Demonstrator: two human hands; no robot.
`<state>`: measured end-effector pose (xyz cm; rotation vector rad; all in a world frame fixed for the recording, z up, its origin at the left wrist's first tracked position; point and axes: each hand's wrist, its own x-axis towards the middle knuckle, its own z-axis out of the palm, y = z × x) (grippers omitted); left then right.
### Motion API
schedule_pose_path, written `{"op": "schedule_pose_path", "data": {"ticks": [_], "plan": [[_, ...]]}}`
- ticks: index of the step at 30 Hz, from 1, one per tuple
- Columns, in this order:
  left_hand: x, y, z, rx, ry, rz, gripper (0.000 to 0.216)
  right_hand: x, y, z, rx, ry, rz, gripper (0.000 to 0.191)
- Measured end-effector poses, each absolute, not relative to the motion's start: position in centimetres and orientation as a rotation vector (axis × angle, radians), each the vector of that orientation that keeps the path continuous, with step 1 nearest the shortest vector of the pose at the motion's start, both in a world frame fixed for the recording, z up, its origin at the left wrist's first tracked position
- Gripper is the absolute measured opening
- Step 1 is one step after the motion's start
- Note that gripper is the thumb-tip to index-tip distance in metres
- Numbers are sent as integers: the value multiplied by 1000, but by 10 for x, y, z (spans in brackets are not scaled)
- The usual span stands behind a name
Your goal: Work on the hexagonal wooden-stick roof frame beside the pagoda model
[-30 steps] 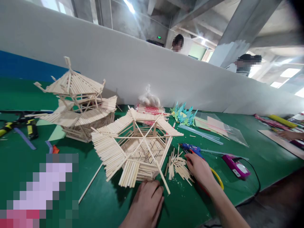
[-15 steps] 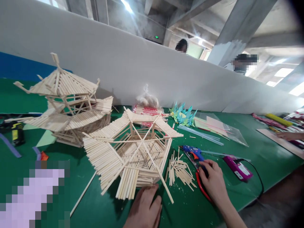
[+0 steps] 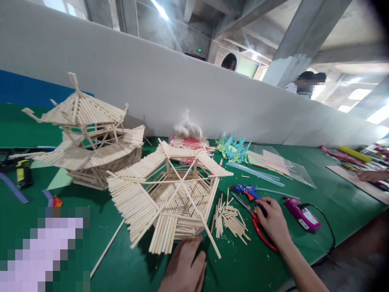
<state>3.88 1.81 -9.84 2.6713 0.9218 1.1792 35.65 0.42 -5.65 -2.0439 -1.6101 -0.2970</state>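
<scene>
A roofed pavilion model of pale wooden sticks (image 3: 133, 202) stands in front of me, with crossed sticks over its open middle. My left hand (image 3: 185, 263) is at its near base, fingers curled against the lower edge; the thumb is hidden. My right hand (image 3: 272, 219) is closed around the handle of a blue hot glue gun (image 3: 244, 190) lying on the table. Red-handled pliers (image 3: 263, 235) lie beside and partly beneath that hand. A pile of short cut sticks (image 3: 231, 221) sits between the model and the pliers.
A taller stick pavilion (image 3: 91, 150) stands left on the green table (image 3: 243, 267). Behind are bagged sticks (image 3: 188, 142), a teal paper piece (image 3: 232, 148) and clear glue sticks (image 3: 258, 174). A purple corded box (image 3: 302, 215) lies right; another person's hand (image 3: 369, 176) rests beyond.
The red-handled pliers have shifted right and turned a little. My right hand and the glue gun have moved slightly; my left hand stays at the model's base.
</scene>
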Motion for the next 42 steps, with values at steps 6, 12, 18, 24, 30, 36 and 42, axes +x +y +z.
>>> {"op": "schedule_pose_path", "data": {"ticks": [6,12,18,24,30,36,42], "plan": [[38,17,-94,2652,914,1162,24,356,1,-35,-2004,-1527,-282,25],[37,14,-83,2623,917,1098,24,334,7,8,-1974,-1482,-191,29],[36,16,-77,2661,906,1089,23,275,44,3,-1902,-1950,145,19],[35,18,-74,2681,888,1084,22,262,71,-9,-1854,-2372,287,20],[34,17,-72,2672,904,1070,24,268,75,-4,-1877,-2551,283,21],[34,18,-71,2666,899,1048,22,265,70,6,-1873,-2673,247,18],[33,17,-64,2653,843,984,22,259,72,1,-1877,-2842,181,20]]}}
